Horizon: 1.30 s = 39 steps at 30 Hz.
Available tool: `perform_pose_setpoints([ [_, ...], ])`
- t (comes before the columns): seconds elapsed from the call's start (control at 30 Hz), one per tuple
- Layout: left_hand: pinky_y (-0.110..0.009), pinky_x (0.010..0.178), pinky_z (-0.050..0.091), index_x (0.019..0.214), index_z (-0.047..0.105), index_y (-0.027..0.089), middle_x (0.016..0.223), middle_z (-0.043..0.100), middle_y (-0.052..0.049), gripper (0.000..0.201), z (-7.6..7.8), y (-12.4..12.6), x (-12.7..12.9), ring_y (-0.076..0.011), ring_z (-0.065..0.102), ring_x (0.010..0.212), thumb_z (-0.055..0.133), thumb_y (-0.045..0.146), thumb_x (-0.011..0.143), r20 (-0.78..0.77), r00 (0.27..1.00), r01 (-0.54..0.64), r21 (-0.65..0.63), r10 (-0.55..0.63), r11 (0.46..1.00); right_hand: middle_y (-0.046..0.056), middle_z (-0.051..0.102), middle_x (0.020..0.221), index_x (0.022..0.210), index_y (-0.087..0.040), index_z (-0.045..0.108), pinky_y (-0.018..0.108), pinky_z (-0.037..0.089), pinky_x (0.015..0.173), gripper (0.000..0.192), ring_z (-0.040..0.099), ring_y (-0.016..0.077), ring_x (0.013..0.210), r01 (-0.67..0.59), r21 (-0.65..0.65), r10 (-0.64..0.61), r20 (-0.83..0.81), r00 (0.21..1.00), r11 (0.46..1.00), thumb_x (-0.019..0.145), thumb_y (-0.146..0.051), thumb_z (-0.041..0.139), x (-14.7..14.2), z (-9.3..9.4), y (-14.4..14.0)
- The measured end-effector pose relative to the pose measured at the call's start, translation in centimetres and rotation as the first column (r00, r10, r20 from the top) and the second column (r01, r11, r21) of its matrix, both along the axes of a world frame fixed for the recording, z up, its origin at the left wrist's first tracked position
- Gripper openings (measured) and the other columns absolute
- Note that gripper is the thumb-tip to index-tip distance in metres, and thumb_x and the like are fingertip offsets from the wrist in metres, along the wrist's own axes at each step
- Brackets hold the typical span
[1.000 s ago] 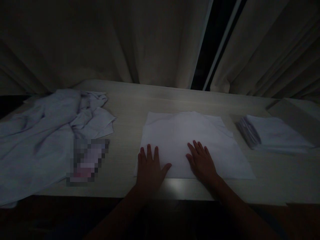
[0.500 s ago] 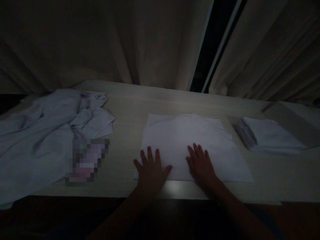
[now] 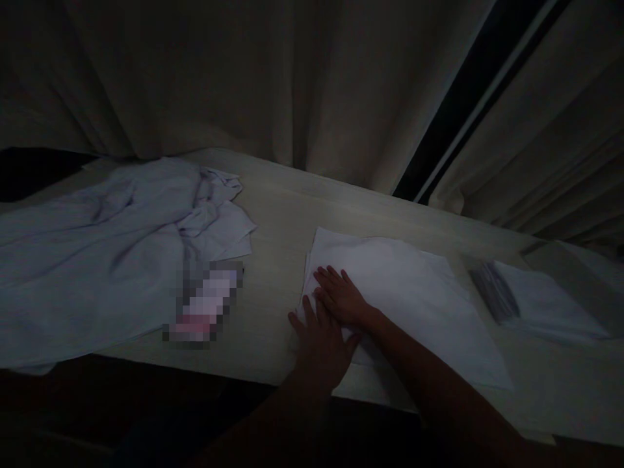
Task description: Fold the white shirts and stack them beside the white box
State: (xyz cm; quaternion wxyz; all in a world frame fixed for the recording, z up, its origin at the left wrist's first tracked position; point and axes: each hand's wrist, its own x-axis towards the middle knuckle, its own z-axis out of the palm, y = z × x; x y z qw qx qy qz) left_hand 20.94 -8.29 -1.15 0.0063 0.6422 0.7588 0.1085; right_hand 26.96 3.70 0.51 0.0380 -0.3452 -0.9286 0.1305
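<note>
A white cloth (image 3: 414, 299) lies flat and squared on a pale table (image 3: 283, 214) in dim light. My left hand (image 3: 324, 344) rests palm down on the cloth's near left corner, fingers spread. My right hand (image 3: 341, 296) lies flat on the cloth's left edge just beyond it, the forearm crossing over the cloth. Neither hand grips anything.
A heap of crumpled white linen (image 3: 107, 247) covers the table's left side, with a blurred patch (image 3: 205, 302) at its near right. A stack of folded white cloths (image 3: 531, 299) sits at the right. Curtains (image 3: 273, 84) hang behind the table; its near edge is close to me.
My right hand has slid left across the cloth to its left edge, beside my left hand. The view has swung to the left and tilted.
</note>
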Motion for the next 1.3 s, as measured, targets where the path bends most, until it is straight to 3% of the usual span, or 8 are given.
perform_pose_setpoints([
  [0.23, -0.078, 0.107, 0.002, 0.151, 0.033, 0.013, 0.16, 0.017, -0.021, 0.091, -1.3, 0.3, -0.7, -0.05, 0.003, 0.146, 0.035, 0.074, 0.083, 0.065, 0.998, 0.025, 0.022, -0.027, 0.999, 0.006, 0.013, 0.162, 0.156, -0.017, 0.016, 0.051, 0.009, 0.12, 0.074, 0.007, 0.0236, 0.15, 0.05, 0.103, -0.057, 0.072, 0.996, 0.993, 0.097, -0.061, 0.002, -4.0, -1.0, 5.8],
  [0.43, -0.078, 0.107, -0.004, 0.15, 0.035, 0.016, 0.16, 0.019, -0.019, 0.09, -1.8, 0.3, -0.6, -0.0486, -0.002, 0.146, 0.039, 0.073, 0.081, 0.097, 0.995, 0.009, 0.022, -0.011, 1.0, 0.008, 0.01, 0.163, 0.156, -0.013, 0.013, 0.052, 0.009, 0.119, 0.079, 0.006, 0.0263, 0.15, 0.104, 0.117, -0.117, 0.107, 0.987, 0.988, 0.096, -0.062, -0.002, -6.7, -1.5, 9.5],
  [0.87, -0.08, 0.106, -0.006, 0.15, 0.036, 0.016, 0.16, 0.017, -0.019, 0.092, -2.2, 0.6, -0.4, -0.0496, -0.004, 0.146, 0.041, 0.075, 0.079, 0.081, 0.997, 0.006, -0.003, -0.006, 1.0, 0.013, 0.008, 0.163, 0.156, -0.011, 0.01, 0.057, 0.01, 0.118, 0.085, 0.005, 0.0329, 0.149, 0.165, 0.106, -0.172, 0.069, 0.983, 0.981, 0.094, -0.067, -0.002, -9.1, -2.0, 14.5],
  [1.07, -0.078, 0.107, -0.005, 0.151, 0.033, 0.019, 0.161, 0.016, -0.016, 0.094, -1.6, 0.6, -0.6, -0.0474, -0.005, 0.146, 0.04, 0.077, 0.078, 0.08, 0.997, -0.001, -0.061, 0.005, 0.998, 0.012, 0.01, 0.163, 0.156, -0.011, 0.012, 0.056, 0.009, 0.118, 0.081, 0.006, 0.0305, 0.149, 0.18, 0.144, -0.186, 0.029, 0.982, 0.973, 0.096, -0.064, 0.0, -9.2, -1.8, 14.1],
  [1.17, -0.077, 0.108, -0.005, 0.151, 0.032, 0.018, 0.162, 0.014, -0.016, 0.094, -1.3, 0.6, -0.5, -0.0464, -0.006, 0.147, 0.039, 0.077, 0.079, 0.058, 0.998, -0.004, -0.071, 0.008, 0.998, 0.011, 0.01, 0.163, 0.156, -0.012, 0.011, 0.053, 0.009, 0.119, 0.077, 0.005, 0.0268, 0.15, 0.187, 0.196, -0.186, -0.025, 0.982, 0.962, 0.098, -0.061, 0.001, -8.1, -1.1, 11.6],
  [1.3, -0.077, 0.108, -0.003, 0.152, 0.032, 0.018, 0.162, 0.015, -0.016, 0.095, -1.3, 0.7, -0.4, -0.0468, -0.006, 0.146, 0.04, 0.078, 0.078, 0.041, 0.999, -0.011, -0.079, 0.014, 0.997, 0.008, 0.018, 0.162, 0.155, -0.017, 0.023, 0.05, 0.006, 0.12, 0.071, 0.007, 0.0241, 0.15, 0.06, 0.284, -0.072, 0.032, 0.997, 0.957, 0.099, -0.059, 0.007, -4.1, -0.4, 7.0],
])
